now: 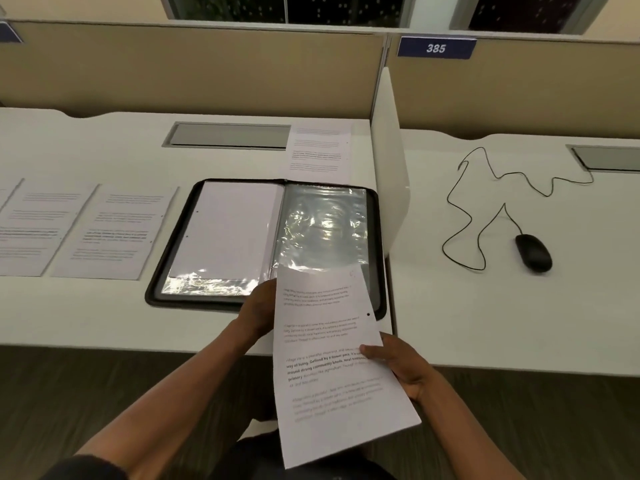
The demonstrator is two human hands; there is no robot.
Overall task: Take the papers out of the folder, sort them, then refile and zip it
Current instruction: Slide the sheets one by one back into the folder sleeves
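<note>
A: How does the folder (266,237) look?

B: It is black, with a zip edge all around, and it lies open flat on the white desk (104,323), near the front edge. Inside are clear plastic sleeves that shine under the light. The left sleeve (225,233) has a white sheet in it, blank side up. The right sleeve (323,223) looks empty, only glare.

A: How many papers do you count, from left to right?

B: On the desk left of the folder I see two printed sheets side by side: the first sheet (31,226), then the second sheet (117,230). At the far left edge there is maybe one more, but it is cut off, I cannot tell. Behind the folder, touching its back edge, lies one printed sheet, the far sheet (318,150). One printed page (332,358) is in the hands. So four printed sheets are clearly seen, plus the one in the sleeve.

A: And the hands?

B: Both forearms reach forward from below. The left hand (258,310) is at the front edge of the folder, at the left side of the held page; the page hides its fingers, so I cannot tell how they close. The right hand (398,365) pinches the right edge of the page, thumb on top, fingers curled under. The page is tilted, its top over the folder's right front corner.

A: Other things?

B: On the next desk, beyond a white divider (389,161), lies one black mouse (533,252) with a loose cable (464,216).
</note>
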